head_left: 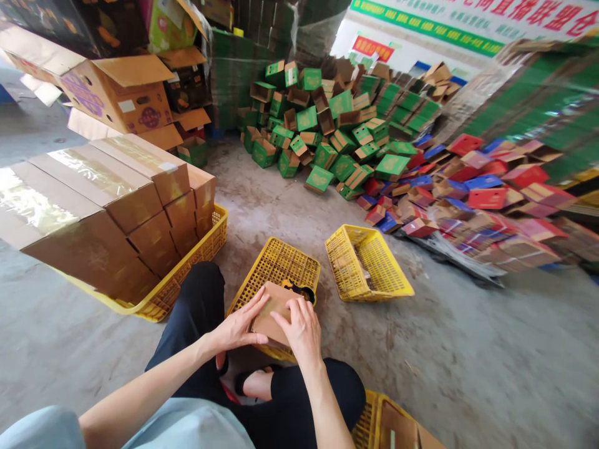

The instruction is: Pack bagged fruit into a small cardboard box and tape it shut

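Note:
A small brown cardboard box [272, 313] rests in front of me on an upturned yellow plastic crate [285, 262]. My left hand [241, 324] grips its left side, fingers along the edge and thumb across the near side. Over the right side of the box, my right hand [303, 327] is placed with its fingers bent on the edge and its thumb on top. Just behind the box, partly hidden by it and my right hand, lies a black and yellow tool [302, 291] that looks like a tape dispenser.
To my left, taped cardboard cartons [98, 206] are stacked in a large yellow crate [206, 249]. An open yellow basket [384, 265] stands at front right, another crate [367, 424] by my right knee. Heaps of green boxes [321, 178] and red and blue boxes [486, 198] lie beyond.

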A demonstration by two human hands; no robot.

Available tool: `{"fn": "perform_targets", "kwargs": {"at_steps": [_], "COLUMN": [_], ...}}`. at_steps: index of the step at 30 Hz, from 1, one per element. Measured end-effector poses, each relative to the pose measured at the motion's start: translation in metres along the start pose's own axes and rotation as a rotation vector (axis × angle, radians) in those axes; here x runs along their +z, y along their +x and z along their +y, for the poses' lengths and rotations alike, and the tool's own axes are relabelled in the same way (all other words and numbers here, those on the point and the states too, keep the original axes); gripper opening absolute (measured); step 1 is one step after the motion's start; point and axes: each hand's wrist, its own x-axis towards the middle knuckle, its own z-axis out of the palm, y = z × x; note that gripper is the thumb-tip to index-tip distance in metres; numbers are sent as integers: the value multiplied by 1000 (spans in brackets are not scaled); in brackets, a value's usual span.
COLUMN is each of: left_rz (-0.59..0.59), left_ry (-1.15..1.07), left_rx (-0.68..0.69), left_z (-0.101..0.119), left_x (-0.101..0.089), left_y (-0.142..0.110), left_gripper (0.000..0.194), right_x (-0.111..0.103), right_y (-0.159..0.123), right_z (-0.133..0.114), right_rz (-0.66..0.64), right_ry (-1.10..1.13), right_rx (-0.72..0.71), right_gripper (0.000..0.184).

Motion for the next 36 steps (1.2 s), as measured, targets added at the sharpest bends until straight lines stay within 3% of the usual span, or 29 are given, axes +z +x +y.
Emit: {"fn": "perform_targets", "kwargs": {"at_steps": [8,24,31,36], "left_rz": [-13,-16,14,30], "left_ry": [9,-71,-132,-127], "left_rx": [-6,-16,21,7], "left_z": [-3,-7,-11,-14], "left_x": [1,0,0,2], "left_y": [-1,1,3,2], "left_gripper": [107,109,106,108], "right_x": [2,5,10,16], "right_y": [-2,-2,0,6], "right_z": [3,0,-10,-25], "right_rz": [1,8,13,58], "right_ry": [-13,-54,-87,-53], "right_rx": [-63,-28,-25,26], "right_gripper": [32,36,43,38]}}
